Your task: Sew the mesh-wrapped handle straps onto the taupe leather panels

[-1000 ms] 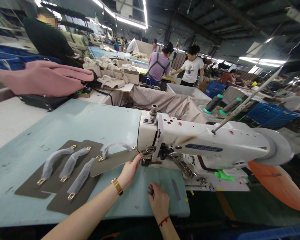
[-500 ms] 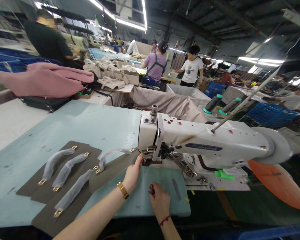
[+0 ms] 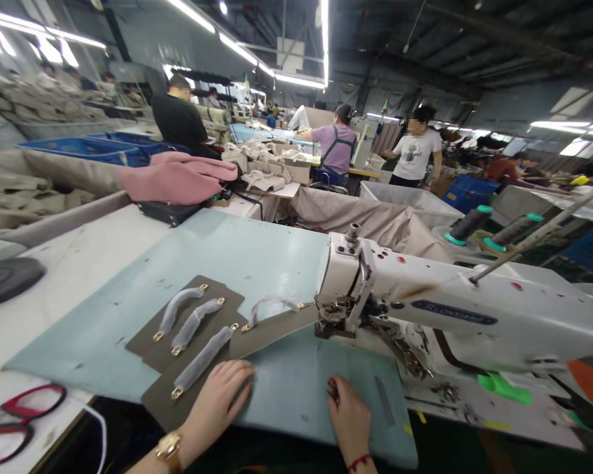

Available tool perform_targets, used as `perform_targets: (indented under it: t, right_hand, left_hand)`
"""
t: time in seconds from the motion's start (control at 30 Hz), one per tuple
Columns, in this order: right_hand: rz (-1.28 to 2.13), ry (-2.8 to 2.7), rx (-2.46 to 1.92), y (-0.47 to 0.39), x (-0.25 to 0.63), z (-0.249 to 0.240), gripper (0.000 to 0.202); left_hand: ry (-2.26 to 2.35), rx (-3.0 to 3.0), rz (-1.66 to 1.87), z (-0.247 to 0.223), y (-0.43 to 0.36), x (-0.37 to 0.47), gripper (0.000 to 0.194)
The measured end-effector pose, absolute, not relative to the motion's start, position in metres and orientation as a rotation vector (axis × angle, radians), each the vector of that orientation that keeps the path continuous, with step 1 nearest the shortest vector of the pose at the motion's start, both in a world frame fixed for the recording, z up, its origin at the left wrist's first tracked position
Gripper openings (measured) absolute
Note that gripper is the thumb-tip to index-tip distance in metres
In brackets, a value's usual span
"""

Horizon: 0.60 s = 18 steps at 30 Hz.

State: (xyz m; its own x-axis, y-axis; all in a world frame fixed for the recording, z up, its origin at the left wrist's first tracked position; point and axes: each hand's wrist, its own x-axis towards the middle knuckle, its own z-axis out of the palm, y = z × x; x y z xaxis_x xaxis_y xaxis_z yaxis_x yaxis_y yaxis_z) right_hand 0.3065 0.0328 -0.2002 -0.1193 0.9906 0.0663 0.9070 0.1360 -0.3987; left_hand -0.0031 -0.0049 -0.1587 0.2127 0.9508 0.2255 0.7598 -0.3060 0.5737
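Note:
My left hand lies with its fingers stretched out and together at the edge of the nearest brown-grey panel. On that panel rests a strap handle in a cloudy plastic sleeve with gold rings at its ends. My right hand is closed around a small dark tool, mostly hidden by the fingers, above the blue-green table cover. Another brown-grey panel reaches under the head of a white sewing machine. A wrapped handle lies along it. Two further wrapped handles lie on panels farther left.
Red-handled scissors lie at the table's near left, below a dark round disc. Pink fabric is heaped on a black item behind. Thread cones stand beyond the machine. Several co-workers sit or stand farther back.
My left hand has left the machine head and come back left onto the nearest panel. My right hand keeps the dark tool. The view has turned left, bringing the scissors into sight.

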Motion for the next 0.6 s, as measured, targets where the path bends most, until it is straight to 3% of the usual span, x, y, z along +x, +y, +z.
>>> perform_targets:
  t: [0.13, 0.33, 0.43, 0.6]
  right_hand:
    - [0.344, -2.11, -1.843, 0.034, 0.31, -0.207, 0.027]
    - [0.352, -2.067, -1.843, 0.031, 0.307, -0.203, 0.029]
    - [0.377, -2.047, -1.838, 0.03, 0.304, -0.198, 0.029]
    - [0.419, -2.022, -1.865, 0.029, 0.3, -0.191, 0.026]
  left_hand:
    - [1.759, 2.322, 0.605, -0.182, -0.009, -0.06, 0.028]
    - [1.838, 2.313, 0.636, -0.202, 0.042, -0.104, 0.031]
    - [1.879, 2.186, 0.798, -0.183, 0.07, -0.112, 0.031]
    - [1.686, 2.099, 1.06, -0.109, 0.112, -0.071, 0.03]
